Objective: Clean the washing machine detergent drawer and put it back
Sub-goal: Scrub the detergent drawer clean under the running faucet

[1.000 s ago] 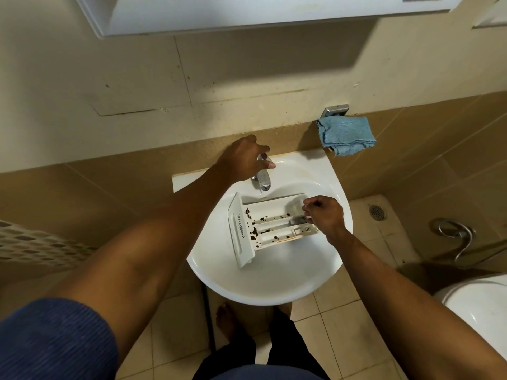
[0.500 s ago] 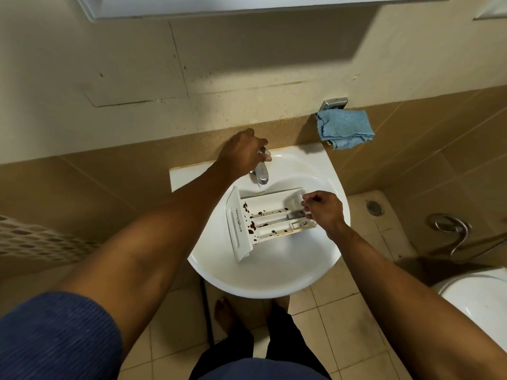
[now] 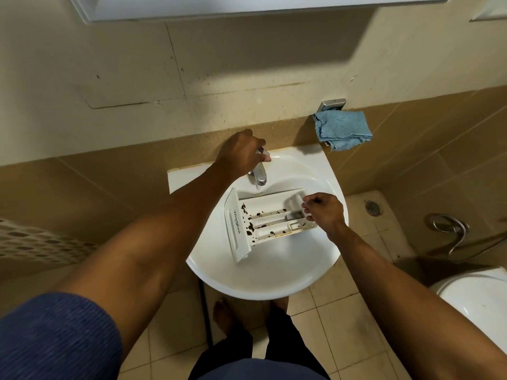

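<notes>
We find the sink (image 3: 263,281) holding the detergent drawer (image 3: 238,229), which lies across the bowl, front panel to the left, open side up. Its compartments hold dark brown spots (image 3: 250,226), thickest toward the panel; we see no standing water in them. The right hand (image 3: 325,212) grips the drawer's right end, fingers curled. Farther back, the left hand (image 3: 238,153) wraps its fingers round the tap (image 3: 260,175) lever. We judge rinsing imminent: open gently and bring the soiled end under the spout. A blue cloth (image 3: 343,128) hangs on the far wall.
</notes>
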The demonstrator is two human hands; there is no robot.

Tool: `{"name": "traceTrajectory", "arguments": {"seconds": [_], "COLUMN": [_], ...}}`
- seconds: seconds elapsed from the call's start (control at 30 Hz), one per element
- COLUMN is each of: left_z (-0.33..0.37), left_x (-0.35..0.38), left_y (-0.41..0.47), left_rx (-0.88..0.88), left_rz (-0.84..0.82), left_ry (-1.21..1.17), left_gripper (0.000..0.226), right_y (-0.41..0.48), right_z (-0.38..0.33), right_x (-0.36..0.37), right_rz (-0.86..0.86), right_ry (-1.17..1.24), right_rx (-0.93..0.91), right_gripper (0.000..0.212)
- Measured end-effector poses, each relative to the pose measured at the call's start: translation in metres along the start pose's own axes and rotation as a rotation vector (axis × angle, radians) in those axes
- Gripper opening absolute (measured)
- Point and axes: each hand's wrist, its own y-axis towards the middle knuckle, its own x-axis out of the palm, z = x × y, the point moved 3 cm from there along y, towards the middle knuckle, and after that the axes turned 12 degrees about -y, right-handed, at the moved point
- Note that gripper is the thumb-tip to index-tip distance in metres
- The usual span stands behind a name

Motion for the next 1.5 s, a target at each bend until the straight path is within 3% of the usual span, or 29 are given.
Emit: {"name": "traceTrajectory", "arguments": {"seconds": [0.6, 1.5], "left_z": [0.004, 0.001], "left_x": [0.002, 0.002], "left_y": [-0.008, -0.008], "left_rx": [0.063, 0.064], "left_rz": [0.083, 0.075], "left_ry": [0.042, 0.011], "left_gripper": [0.045, 0.045], "right_y": [0.001, 0.004], "right_z": [-0.004, -0.012], "right_x": [0.005, 0.001], "right_rz": [-0.006, 0.005], "right_ry": [-0.013, 0.002], "right_rx": [-0.004, -0.031], "right_gripper": [0.017, 0.018]}}
